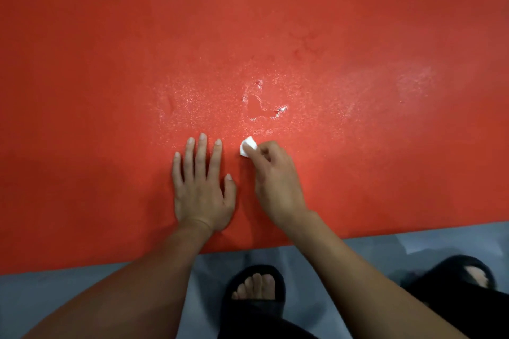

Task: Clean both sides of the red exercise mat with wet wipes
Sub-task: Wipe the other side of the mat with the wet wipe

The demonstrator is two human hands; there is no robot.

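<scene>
Feet: two black open-toed slippers (254, 287) stand on the grey floor (82, 300), just short of the mat's near edge; the person leans over the mat from there.

Mat: the red exercise mat (110, 63) lies flat on the floor and fills nearly all the view beyond the feet; only one face shows, so which side is being cleaned cannot be told.

Left hand (202, 190): pressed palm-down on the mat just inside its near edge, fingers straight and spread wide, holding nothing, apparently pinning the mat in place.

Right hand (276, 176): just beside the left hand on the mat, fingers curled and pinching a small folded white wet wipe (248, 147) whose tip meets the surface.

Wet patch: beyond both hands, toward the mat's middle, a glistening speckled sheen (248, 102) with a few dents and creases marks damp ground.

Far mat: farther from the near edge, the surface looks dry and matte.

Handling, as a judgement: the mat looks like soft, light foam that dents and flexes easily; the wetted face may be slick. To turn it, the near edge beside the feet offers the best hold, both hands spaced apart, lifting gently to avoid creasing.

Wipe: limp, thin and damp; best kept folded and pinched firmly.
</scene>
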